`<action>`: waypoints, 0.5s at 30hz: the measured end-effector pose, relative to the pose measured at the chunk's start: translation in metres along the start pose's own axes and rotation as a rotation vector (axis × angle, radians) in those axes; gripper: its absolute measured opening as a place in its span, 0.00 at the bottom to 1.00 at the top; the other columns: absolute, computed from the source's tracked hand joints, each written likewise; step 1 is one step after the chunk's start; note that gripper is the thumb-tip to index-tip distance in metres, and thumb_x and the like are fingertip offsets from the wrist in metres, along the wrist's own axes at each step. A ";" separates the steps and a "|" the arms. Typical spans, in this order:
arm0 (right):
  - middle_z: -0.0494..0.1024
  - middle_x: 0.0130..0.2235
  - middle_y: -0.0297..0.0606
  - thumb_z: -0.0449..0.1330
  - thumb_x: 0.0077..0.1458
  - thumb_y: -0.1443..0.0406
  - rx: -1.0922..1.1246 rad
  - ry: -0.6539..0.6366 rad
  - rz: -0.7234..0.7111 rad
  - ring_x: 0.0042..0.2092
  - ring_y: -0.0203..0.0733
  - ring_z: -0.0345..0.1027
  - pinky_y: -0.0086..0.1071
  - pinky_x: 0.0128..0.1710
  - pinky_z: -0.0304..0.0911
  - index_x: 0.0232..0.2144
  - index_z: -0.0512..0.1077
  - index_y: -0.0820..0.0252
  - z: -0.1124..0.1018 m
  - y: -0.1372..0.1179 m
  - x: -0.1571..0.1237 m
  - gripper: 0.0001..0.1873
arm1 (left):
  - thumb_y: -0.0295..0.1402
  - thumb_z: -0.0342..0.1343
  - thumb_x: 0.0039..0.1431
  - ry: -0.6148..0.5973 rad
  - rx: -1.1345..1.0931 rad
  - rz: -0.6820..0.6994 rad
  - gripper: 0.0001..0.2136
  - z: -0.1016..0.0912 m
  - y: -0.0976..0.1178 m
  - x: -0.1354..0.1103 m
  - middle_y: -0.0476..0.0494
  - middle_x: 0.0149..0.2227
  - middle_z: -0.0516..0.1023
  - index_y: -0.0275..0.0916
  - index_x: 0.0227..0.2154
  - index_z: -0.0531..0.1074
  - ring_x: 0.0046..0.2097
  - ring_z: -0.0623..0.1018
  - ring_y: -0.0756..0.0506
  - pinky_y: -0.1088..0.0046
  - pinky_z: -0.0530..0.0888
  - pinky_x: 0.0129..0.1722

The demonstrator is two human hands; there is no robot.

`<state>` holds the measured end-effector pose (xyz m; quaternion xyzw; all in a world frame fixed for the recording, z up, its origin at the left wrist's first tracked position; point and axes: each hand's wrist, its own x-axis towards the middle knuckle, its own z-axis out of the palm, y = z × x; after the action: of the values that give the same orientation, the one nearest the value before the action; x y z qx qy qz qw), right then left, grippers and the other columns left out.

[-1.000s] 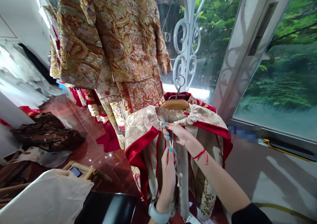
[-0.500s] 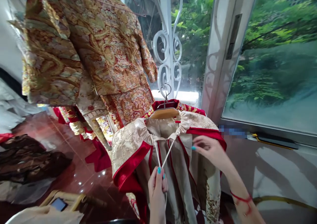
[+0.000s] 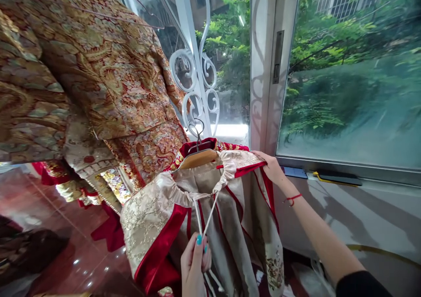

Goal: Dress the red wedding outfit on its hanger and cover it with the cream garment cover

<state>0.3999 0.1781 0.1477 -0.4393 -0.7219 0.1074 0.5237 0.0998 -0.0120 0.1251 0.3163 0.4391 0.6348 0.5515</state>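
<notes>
A cream satin cape (image 3: 148,205) with red trim and gold embroidery hangs from a wooden hanger (image 3: 197,157). Its gathered neckline has white drawstrings (image 3: 210,213), and my left hand (image 3: 196,262) pinches both together below the neck, their loose ends dangling beneath. My right hand (image 3: 270,167) grips the cape's right shoulder edge, with its fingertips hidden behind the fabric. Behind the hanger shows the red and gold collar of another garment (image 3: 230,145). Under the cape hangs a cream garment with red piping and an embroidered sleeve (image 3: 274,262).
Ornate gold brocade garments (image 3: 108,65) hang at the left. A white scrolled metal rack (image 3: 194,69) stands before the window (image 3: 348,91). A phone (image 3: 295,172) and a dark flat object with a yellow edge (image 3: 340,178) lie on the sill. Dark fabric (image 3: 29,253) lies on the glossy red floor.
My right hand has moved outward and taken hold of the cape's right shoulder edge, lifting it. My left hand still pinches the drawstrings. The view has shifted right and closer.
</notes>
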 end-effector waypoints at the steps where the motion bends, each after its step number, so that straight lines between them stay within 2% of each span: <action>1: 0.80 0.49 0.40 0.46 0.41 0.75 0.015 0.011 0.026 0.53 0.46 0.71 0.42 0.57 0.61 0.50 0.75 0.59 -0.004 0.000 0.005 0.34 | 0.55 0.67 0.41 -0.001 0.007 0.001 0.27 0.003 0.003 0.000 0.61 0.18 0.44 0.38 0.19 0.62 0.20 0.45 0.58 0.80 0.47 0.19; 5: 0.82 0.41 0.39 0.47 0.38 0.72 0.059 0.068 0.070 0.45 0.47 0.74 0.40 0.51 0.65 0.40 0.78 0.60 -0.017 -0.005 0.018 0.28 | 0.55 0.69 0.39 0.033 -0.008 0.048 0.27 0.014 0.009 0.003 0.60 0.19 0.46 0.39 0.19 0.61 0.20 0.47 0.57 0.80 0.49 0.19; 7: 0.82 0.41 0.40 0.47 0.38 0.72 0.068 0.134 0.069 0.45 0.48 0.74 0.39 0.50 0.66 0.39 0.78 0.61 -0.014 -0.006 0.017 0.27 | 0.54 0.69 0.40 0.027 -0.022 0.055 0.26 0.018 0.006 0.005 0.60 0.19 0.47 0.38 0.19 0.61 0.20 0.47 0.57 0.80 0.50 0.19; 9: 0.82 0.42 0.41 0.48 0.38 0.72 0.065 0.144 0.074 0.47 0.49 0.74 0.40 0.50 0.66 0.41 0.77 0.61 -0.007 -0.002 0.011 0.27 | 0.53 0.69 0.40 0.011 -0.035 0.028 0.26 0.019 -0.003 0.008 0.60 0.19 0.47 0.38 0.20 0.62 0.21 0.47 0.57 0.80 0.51 0.19; 12: 0.82 0.45 0.43 0.48 0.39 0.72 0.076 -0.029 0.090 0.50 0.49 0.73 0.42 0.54 0.64 0.42 0.77 0.61 -0.002 0.008 0.001 0.28 | 0.54 0.70 0.38 0.033 -0.051 -0.027 0.26 0.015 -0.016 0.012 0.60 0.19 0.48 0.39 0.22 0.64 0.21 0.46 0.57 0.80 0.50 0.19; 15: 0.80 0.48 0.43 0.49 0.44 0.71 0.103 -0.224 0.104 0.52 0.49 0.71 0.43 0.58 0.62 0.46 0.75 0.60 -0.013 0.007 -0.005 0.27 | 0.55 0.70 0.36 0.051 -0.012 -0.034 0.27 0.007 -0.019 0.015 0.60 0.19 0.51 0.38 0.23 0.65 0.21 0.47 0.58 0.80 0.48 0.19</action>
<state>0.4151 0.1745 0.1455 -0.4341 -0.7456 0.2198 0.4554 0.1116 0.0047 0.1093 0.2891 0.4544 0.6360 0.5527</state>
